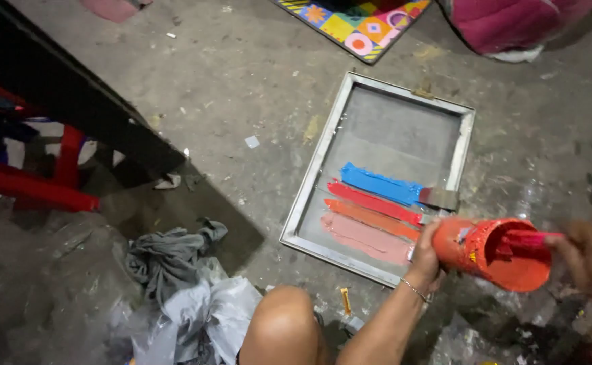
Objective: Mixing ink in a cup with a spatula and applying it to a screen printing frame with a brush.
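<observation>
The left hand (425, 251) is wrapped around the closed end of an orange paint tub (492, 253), fingers pressed against its wall. The tub is held on its side above the floor, its open mouth facing the right hand (590, 260). The tub is coated in orange-red paint inside and out. The right hand pinches a red-smeared stick (529, 238) whose far end reaches into the tub's mouth. A thin bracelet (414, 289) circles the left wrist.

Just beside the left hand, a metal-framed printing screen (384, 88) lies flat on the concrete floor (242, 61). Four paint stripes lie side by side on its mesh: blue (379, 183), red (373, 201), orange (370, 218) and pale pink (365, 238). A flat scraper (439, 198) rests at the end of the blue stripe, near the frame's right rail.

The person's bare knee (283, 324) is at the lower edge. To its left lie a grey rag (167, 253) and crumpled plastic sheeting (45, 290). Red chair legs (35, 182) stand at the left edge. A patterned mat (357, 20) and a pink bundle (512, 23) lie at the top, well apart from the screen.
</observation>
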